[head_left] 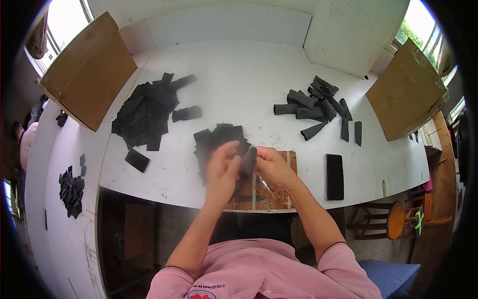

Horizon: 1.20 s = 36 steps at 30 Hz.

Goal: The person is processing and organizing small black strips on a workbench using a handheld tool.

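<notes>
Over the table's near edge, my right hand (273,165) pinches a small black fabric piece (249,160) that stands up, folded or tubular, between my two hands. My left hand (224,168) is closed against the other side of it, thumb toward the cloth, with its fingers partly blurred. Just behind and beside my left hand lies a heap of flat black fabric pieces (219,134). Under my right hand is a worn wooden board (273,199) with pale strips and something shiny and clear on it.
A larger pile of black pieces (147,112) lies left; rolled black tubes (311,113) lie right. A phone (334,177) rests near the front edge. Cardboard boxes (92,70) stand at both sides. More black scraps (72,192) lie far left. A stool (395,220) stands right.
</notes>
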Available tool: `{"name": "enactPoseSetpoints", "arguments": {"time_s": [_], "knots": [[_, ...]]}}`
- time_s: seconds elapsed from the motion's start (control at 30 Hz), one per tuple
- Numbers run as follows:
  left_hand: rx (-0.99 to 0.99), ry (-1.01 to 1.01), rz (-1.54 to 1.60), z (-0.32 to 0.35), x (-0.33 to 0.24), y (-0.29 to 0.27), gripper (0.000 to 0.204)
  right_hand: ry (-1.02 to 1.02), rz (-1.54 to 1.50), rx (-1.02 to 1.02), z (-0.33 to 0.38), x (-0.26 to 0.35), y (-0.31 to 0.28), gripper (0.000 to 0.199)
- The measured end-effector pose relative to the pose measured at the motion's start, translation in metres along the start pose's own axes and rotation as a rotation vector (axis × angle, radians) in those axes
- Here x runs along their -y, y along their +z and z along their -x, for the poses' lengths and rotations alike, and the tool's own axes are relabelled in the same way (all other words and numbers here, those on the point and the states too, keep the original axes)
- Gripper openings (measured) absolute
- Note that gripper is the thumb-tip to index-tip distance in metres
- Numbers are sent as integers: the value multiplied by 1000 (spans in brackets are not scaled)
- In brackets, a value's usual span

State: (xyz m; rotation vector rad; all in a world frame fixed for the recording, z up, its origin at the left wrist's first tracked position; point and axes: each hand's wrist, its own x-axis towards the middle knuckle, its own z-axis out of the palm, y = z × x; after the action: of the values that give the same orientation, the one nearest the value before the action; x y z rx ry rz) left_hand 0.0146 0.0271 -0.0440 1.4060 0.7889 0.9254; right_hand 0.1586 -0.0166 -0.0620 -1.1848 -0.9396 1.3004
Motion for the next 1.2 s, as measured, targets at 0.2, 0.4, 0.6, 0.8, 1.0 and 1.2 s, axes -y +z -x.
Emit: {"name": "enactPoseSetpoints", "arguments": {"time_s": [0.2,0.4,0.6,0.8,1.0,1.2], "knots": [[117,492,-157,-7,-22,2,17,-363,351,-195,15,19,9,18],[-90,208,643,7,-39,4,6,-684,1346,-161,24,57,21,26],[159,21,599,0,-18,13,15,-607,1162,-207,24,10,7,19],[352,137,-360,-18,-20,22,15,-462,725,-110,25,-19,-6,18],[208,236,-27,-4,-33,22,19,-438,756,-167,22,-6,1,19],[27,197,652,-5,-33,12,13,-599,1076,-113,18,31,7,28]]}}
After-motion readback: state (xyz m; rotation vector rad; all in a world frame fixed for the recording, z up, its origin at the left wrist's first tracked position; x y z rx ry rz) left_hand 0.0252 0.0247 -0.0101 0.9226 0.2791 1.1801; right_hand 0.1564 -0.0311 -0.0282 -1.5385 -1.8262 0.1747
